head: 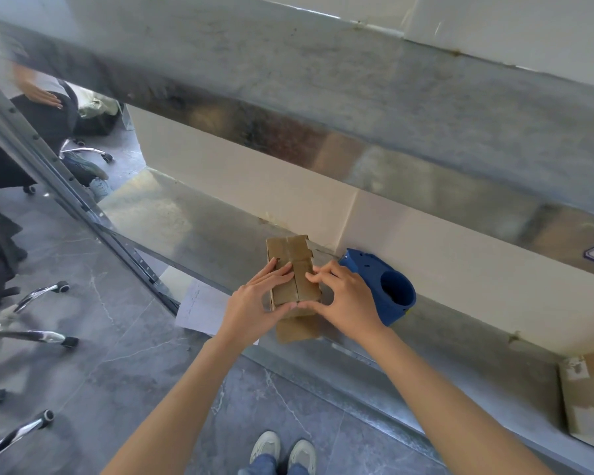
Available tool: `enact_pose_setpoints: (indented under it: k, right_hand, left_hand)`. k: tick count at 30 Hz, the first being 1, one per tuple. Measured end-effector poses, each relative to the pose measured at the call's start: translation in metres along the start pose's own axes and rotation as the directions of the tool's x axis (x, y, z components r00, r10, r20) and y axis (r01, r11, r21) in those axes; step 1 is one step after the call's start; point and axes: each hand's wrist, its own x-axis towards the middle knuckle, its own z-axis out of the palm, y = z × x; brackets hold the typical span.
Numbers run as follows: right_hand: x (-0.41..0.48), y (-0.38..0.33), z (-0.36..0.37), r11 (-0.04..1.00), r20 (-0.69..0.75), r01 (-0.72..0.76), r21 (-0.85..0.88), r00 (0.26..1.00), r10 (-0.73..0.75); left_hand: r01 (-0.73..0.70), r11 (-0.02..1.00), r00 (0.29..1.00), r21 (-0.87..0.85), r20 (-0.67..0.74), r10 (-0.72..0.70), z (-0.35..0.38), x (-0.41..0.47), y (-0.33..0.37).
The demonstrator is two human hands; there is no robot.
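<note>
While its two top flaps are being pressed shut, the small cardboard box (297, 286) sits near the front edge of the metal shelf (192, 221), at the centre of the frame, so the shelf takes the push from above. The left hand (254, 303) lays nearly straight fingers flat across the left flap, with its thumb along the box's near edge. The right hand (343, 296) bends its fingers, sets the tips on the right flap and pinches against the thumb at the same edge. The two thumbs almost meet there, apparently to keep the seam closed and square. A loose flap (297, 329) hangs out below the front of the box. Whatever is inside is hidden by the closed flaps. Just to the right, touching the back wall, lies a blue tape dispenser (367, 269), probably kept near for sealing. A sheet of paper (203, 306) lies below the shelf's left end, and at the lower right edge a second carton (587, 395) with torn tape patches shows nothing of its contents.
</note>
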Motion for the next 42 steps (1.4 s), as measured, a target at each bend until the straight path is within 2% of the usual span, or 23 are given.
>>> enact_pose_setpoints:
  k: [7, 9, 12, 14, 19, 23, 26, 29, 33, 37, 42]
  right_hand:
    - [0.006, 0.000, -0.007, 0.990, 0.083, 0.087, -0.107, 0.993, -0.078]
    - [0.005, -0.003, -0.006, 0.997, 0.098, 0.051, -0.059, 0.994, -0.045]
    - [0.007, -0.005, -0.007, 0.987, 0.133, -0.059, 0.150, 0.990, 0.039]
    - [0.010, -0.003, -0.009, 0.970, 0.145, -0.087, 0.227, 0.988, 0.054]
    - [0.021, -0.001, -0.009, 0.968, 0.169, -0.096, 0.231, 0.984, 0.057]
    - [0.028, -0.001, -0.009, 0.978, 0.148, -0.089, 0.187, 0.987, 0.061]
    - [0.028, -0.005, -0.008, 0.981, 0.134, -0.100, 0.164, 0.988, 0.079]
    - [0.026, -0.012, -0.008, 0.979, 0.164, -0.138, 0.153, 0.980, 0.112]
    - [0.022, -0.022, -0.010, 0.970, 0.197, -0.206, 0.129, 0.964, 0.179]
    - [0.017, -0.033, -0.010, 0.958, 0.191, -0.278, 0.066, 0.946, 0.262]
    - [0.025, -0.048, 0.006, 0.954, 0.176, -0.299, 0.021, 0.940, 0.291]
  left_hand:
    - [-0.047, 0.982, 0.995, 0.182, 0.098, 0.029, -0.009, 0.005, 0.003]
    - [-0.058, 0.979, 0.994, 0.196, 0.099, 0.039, -0.009, 0.005, 0.004]
    - [-0.124, 0.963, 0.988, 0.238, 0.124, 0.096, -0.012, 0.002, 0.005]
    - [-0.165, 0.946, 0.980, 0.280, 0.155, 0.126, -0.017, -0.002, 0.002]
    - [-0.205, 0.924, 0.968, 0.323, 0.206, 0.143, -0.040, -0.004, -0.008]
    - [-0.181, 0.916, 0.976, 0.357, 0.178, 0.124, -0.061, 0.022, -0.013]
    - [-0.144, 0.934, 0.976, 0.327, 0.201, 0.080, -0.072, 0.047, -0.020]
    - [-0.128, 0.964, 0.958, 0.235, 0.282, 0.058, -0.075, 0.072, -0.031]
    - [-0.148, 0.986, 0.918, 0.072, 0.380, 0.110, -0.070, 0.088, -0.043]
    - [-0.183, 0.983, 0.922, 0.022, 0.352, 0.163, -0.070, 0.084, -0.050]
    - [-0.119, 0.992, 0.942, 0.040, 0.319, 0.100, -0.082, 0.073, -0.062]
